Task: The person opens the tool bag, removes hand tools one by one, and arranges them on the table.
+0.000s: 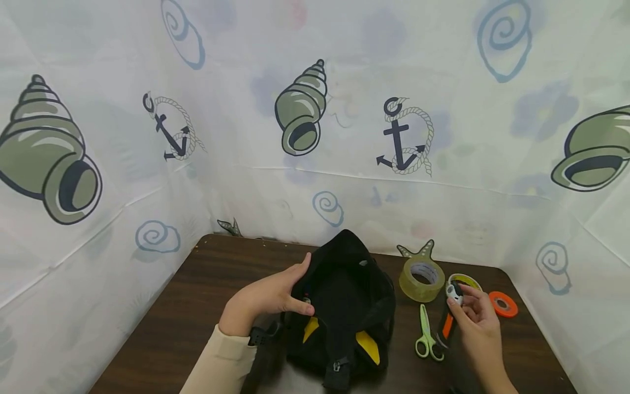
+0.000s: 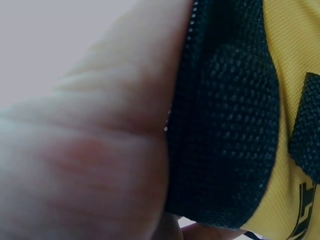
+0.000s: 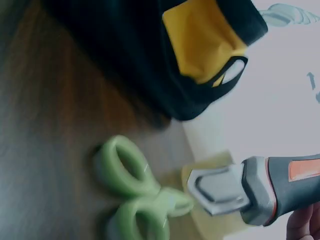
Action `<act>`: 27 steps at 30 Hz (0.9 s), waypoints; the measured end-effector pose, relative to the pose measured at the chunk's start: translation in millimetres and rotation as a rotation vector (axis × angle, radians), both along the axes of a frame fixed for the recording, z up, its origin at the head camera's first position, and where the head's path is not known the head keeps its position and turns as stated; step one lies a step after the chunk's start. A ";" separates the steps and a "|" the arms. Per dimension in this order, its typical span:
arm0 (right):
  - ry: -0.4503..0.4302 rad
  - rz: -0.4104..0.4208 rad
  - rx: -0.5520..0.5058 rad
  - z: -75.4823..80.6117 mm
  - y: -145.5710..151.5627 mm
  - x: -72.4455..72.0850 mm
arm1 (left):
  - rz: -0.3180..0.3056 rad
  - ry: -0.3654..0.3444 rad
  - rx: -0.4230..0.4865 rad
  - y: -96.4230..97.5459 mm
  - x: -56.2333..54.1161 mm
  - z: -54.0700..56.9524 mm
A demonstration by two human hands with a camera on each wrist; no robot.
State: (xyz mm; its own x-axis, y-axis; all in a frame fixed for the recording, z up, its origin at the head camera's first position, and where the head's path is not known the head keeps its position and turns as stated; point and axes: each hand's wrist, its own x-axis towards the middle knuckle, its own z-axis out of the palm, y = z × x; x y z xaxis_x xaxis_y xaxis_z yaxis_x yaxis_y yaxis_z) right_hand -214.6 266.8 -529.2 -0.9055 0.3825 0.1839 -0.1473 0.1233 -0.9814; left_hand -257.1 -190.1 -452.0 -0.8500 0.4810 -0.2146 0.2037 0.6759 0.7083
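Observation:
A black tool bag (image 1: 344,328) with yellow patches stands upright, its mouth facing up. My left hand (image 1: 268,295) grips the left rim, thumb over the opening and the other fingers along the outside. Close up in the left wrist view, the palm lies against the bag's black webbing (image 2: 225,115). To the right of the bag, my right hand (image 1: 479,323) holds a utility knife (image 3: 290,177) with a grey nose and a black and orange body. Its nose points down beside the green scissors (image 1: 426,339), which lie on the table.
A clear packing tape roll (image 1: 408,284) sits behind the scissors. Partly behind my right hand is a yellow tape roll (image 1: 470,280), with an orange tape roll (image 1: 512,306) further right. The brown table (image 1: 172,328) meets a printed white curtain (image 1: 354,208) along its back and sides.

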 end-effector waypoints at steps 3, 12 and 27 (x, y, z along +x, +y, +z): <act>-0.072 -0.026 0.051 -9.2 12.0 3.5 | -0.001 0.001 -0.002 -0.4 -0.7 -0.6; -0.301 -0.056 0.109 -43.2 33.5 13.2 | -0.023 -0.029 0.010 1.4 2.4 -5.5; -0.497 0.190 0.227 -56.1 47.2 0.8 | -0.026 -0.009 -0.004 -1.3 -1.4 -4.5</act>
State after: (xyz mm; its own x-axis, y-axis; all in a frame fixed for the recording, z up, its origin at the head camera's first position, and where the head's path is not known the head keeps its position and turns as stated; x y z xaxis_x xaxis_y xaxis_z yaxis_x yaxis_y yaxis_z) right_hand -213.8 314.0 -585.2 -0.9530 0.2049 -0.2231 0.2848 0.3552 -0.8904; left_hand -258.5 -191.4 -456.5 -0.8354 0.5019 -0.2241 0.2146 0.6732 0.7076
